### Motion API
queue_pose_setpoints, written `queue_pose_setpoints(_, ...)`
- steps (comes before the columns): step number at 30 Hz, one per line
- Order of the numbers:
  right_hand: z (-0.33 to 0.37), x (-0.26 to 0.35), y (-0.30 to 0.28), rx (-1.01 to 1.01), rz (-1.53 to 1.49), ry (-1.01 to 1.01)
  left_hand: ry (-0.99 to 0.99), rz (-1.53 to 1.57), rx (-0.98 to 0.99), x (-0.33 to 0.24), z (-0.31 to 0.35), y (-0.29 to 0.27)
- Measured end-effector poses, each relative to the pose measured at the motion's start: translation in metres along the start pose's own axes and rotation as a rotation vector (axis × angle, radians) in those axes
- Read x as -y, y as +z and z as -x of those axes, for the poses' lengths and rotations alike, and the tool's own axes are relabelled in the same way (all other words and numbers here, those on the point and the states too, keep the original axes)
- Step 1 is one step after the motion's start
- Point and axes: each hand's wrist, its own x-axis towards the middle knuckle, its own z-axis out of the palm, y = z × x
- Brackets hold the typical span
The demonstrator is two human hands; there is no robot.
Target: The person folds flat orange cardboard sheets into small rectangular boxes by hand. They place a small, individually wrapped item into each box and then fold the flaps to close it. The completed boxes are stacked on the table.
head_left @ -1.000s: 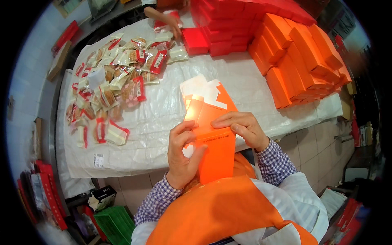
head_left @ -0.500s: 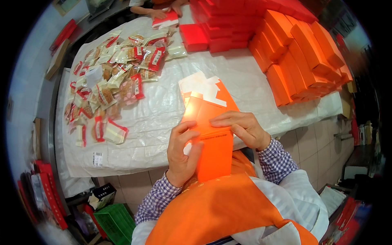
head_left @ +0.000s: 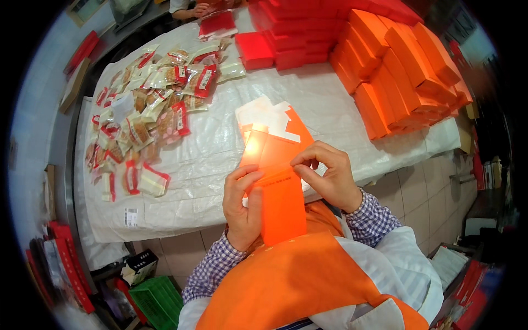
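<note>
Presently, flat orange carton [head_left: 283, 209] sits between left hand [head_left: 241, 206] and right hand [head_left: 333, 177], over near edge of white sheet [head_left: 209, 165]. Left fingers and thumb clamped on its left edge. Right thumb and forefinger close together at right edge; cannot tell if pinching. 2 box colours beyond: orange boxes [head_left: 396, 82], red boxes [head_left: 291, 33].

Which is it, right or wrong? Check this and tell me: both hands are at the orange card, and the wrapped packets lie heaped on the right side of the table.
Wrong side: the head view shows the wrapped packets heaped on the left side of the table. The left hand and right hand are indeed both at the orange card.
</note>
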Motion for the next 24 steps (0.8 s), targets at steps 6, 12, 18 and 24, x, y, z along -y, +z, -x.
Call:
queue_pose_setpoints(6, -0.003, 0.007, -0.012, 0.105, 0.072, -0.012, -0.013, 0.009, 0.008, 0.000, 0.001, 0.001)
queue_pose_setpoints(12, -0.002, 0.008, -0.015, 0.124, 0.058, -0.019, -0.013, 0.013, -0.010, 0.001, 0.005, 0.001)
queue_pose_setpoints(18, 0.000, 0.005, -0.010, 0.132, 0.050, 0.047, -0.016, 0.026, -0.023, 0.002, 0.005, 0.001)
queue_pose_setpoints(24, -0.001, 0.006, -0.017, 0.220, 0.117, 0.048, -0.034, 0.052, 0.016, 0.002, 0.006, 0.001)
